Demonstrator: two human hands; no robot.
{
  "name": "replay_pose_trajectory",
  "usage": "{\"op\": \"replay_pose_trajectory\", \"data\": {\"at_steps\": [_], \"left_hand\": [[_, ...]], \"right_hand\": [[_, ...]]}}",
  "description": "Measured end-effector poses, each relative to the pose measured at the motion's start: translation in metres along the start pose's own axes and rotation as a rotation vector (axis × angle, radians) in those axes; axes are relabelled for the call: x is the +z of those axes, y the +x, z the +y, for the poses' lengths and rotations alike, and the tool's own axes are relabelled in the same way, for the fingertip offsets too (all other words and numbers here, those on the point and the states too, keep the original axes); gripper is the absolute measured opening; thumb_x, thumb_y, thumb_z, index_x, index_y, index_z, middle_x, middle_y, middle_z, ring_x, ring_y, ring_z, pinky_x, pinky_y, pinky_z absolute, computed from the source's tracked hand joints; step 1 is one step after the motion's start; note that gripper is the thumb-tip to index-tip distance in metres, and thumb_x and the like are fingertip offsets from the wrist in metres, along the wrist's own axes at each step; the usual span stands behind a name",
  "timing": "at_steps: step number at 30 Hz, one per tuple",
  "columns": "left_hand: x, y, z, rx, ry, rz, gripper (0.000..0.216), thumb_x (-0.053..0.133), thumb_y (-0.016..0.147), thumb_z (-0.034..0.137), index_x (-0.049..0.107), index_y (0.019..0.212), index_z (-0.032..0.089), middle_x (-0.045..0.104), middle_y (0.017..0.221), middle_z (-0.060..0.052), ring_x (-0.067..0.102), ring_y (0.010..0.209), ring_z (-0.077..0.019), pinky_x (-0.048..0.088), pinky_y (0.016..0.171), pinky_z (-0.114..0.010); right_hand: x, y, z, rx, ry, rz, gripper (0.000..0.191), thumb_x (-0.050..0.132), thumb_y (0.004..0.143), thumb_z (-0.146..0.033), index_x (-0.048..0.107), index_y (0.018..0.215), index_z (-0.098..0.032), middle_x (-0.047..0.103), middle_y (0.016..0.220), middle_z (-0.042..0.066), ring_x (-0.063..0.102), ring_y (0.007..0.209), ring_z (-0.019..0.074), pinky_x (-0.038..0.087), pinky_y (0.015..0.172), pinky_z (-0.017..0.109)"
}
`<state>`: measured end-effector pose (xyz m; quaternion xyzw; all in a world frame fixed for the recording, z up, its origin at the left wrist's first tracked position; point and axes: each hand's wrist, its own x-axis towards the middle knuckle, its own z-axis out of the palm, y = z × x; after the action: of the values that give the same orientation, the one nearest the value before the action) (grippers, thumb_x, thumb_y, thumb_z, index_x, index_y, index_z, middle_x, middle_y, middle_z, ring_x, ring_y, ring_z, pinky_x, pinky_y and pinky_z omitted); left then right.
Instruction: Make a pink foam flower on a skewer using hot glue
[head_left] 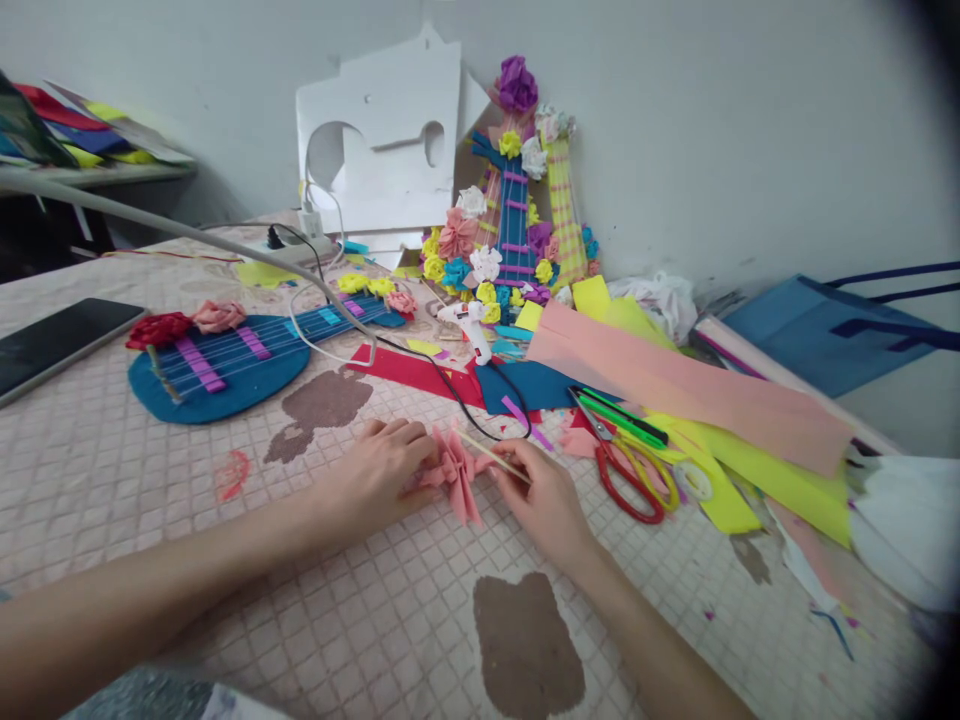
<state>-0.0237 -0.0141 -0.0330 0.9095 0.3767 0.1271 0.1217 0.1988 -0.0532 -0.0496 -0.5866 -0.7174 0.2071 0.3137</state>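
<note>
A pink paper flower (459, 478) with pointed folded petals is between my two hands, low over the table. My left hand (394, 462) has its fingers closed on the flower's left side. On the other side, my right hand (536, 492) is closed round a thin pale wooden stick (491, 455), whose far end reaches over the flower's petals. The right fingertips are close to the flower's right edge; whether they also pinch the paper is hidden. Left of my hands lies a blue guitar shape (232, 375) with purple strips, strings and paper flowers.
Scissors (634, 485), a green cutter (622, 418) and a tape roll (692, 480) lie to the right by pink paper (675, 375). A white glue gun (471, 328) and its cord are ahead. Decorated guitars (514, 220) lean on the wall. A phone (64, 345) lies far left.
</note>
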Motion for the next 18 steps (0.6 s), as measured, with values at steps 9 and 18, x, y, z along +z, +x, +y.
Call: {"op": "replay_pose_trajectory", "data": {"at_steps": [9, 18], "left_hand": [[0.0010, 0.0023, -0.0013, 0.045, 0.039, 0.004, 0.012, 0.050, 0.090, 0.026, 0.059, 0.086, 0.018, 0.061, 0.090, -0.003, 0.055, 0.087, -0.0194, 0.034, 0.077, -0.034], [0.0023, 0.0010, 0.0004, 0.007, 0.075, 0.024, 0.012, 0.054, 0.088, 0.030, 0.058, 0.088, 0.018, 0.061, 0.090, -0.003, 0.054, 0.086, -0.0197, 0.034, 0.076, -0.034]], "right_hand": [[0.0006, 0.0000, -0.0020, -0.028, -0.044, 0.028, 0.008, 0.052, 0.084, -0.018, 0.057, 0.078, -0.021, 0.064, 0.076, -0.001, 0.057, 0.066, 0.0138, 0.039, 0.059, 0.023], [0.0002, -0.0008, -0.0016, -0.025, -0.040, 0.028, 0.008, 0.053, 0.084, -0.018, 0.057, 0.078, -0.021, 0.064, 0.073, -0.002, 0.056, 0.063, 0.0127, 0.037, 0.058, 0.022]]}}
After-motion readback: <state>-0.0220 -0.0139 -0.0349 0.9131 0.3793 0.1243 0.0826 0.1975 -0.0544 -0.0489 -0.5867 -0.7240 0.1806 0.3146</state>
